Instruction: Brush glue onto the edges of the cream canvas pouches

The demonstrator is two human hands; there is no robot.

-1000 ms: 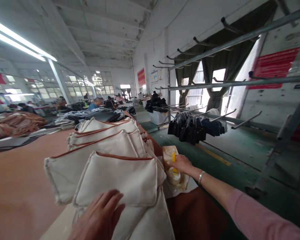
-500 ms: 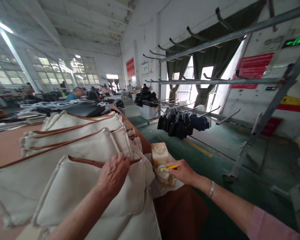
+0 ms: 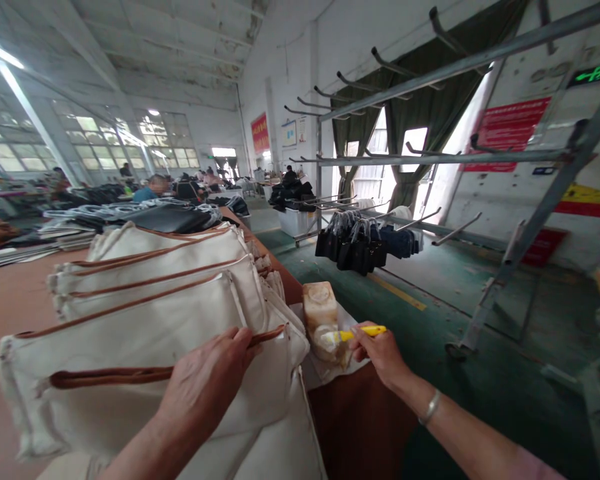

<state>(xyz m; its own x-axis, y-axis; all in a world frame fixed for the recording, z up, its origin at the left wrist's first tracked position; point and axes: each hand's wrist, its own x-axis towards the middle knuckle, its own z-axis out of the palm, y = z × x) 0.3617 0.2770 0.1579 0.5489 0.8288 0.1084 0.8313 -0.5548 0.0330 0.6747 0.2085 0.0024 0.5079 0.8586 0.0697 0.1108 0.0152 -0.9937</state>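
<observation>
Fingers (image 3: 364, 348) of right hand (image 3: 387, 357) grasp yellow brush (image 3: 349, 335) right of lower centre, bristles at stained container (image 3: 320, 305). Left hand (image 3: 210, 373), lower centre, grips brown-trimmed edge of front cream pouch (image 3: 265, 381). Step in hand: apparently loading brush; next move likely calls for clean lift, pouch edge steady. More cream pouches (image 3: 180, 313) crowd surface (image 3: 10, 293) at left; stack hugs container, leaving little side room. Metal rack (image 3: 545, 193), upper right, well apart.

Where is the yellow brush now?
The yellow brush is right of centre in the head view, in the right hand, its tip at the stained container.
</observation>
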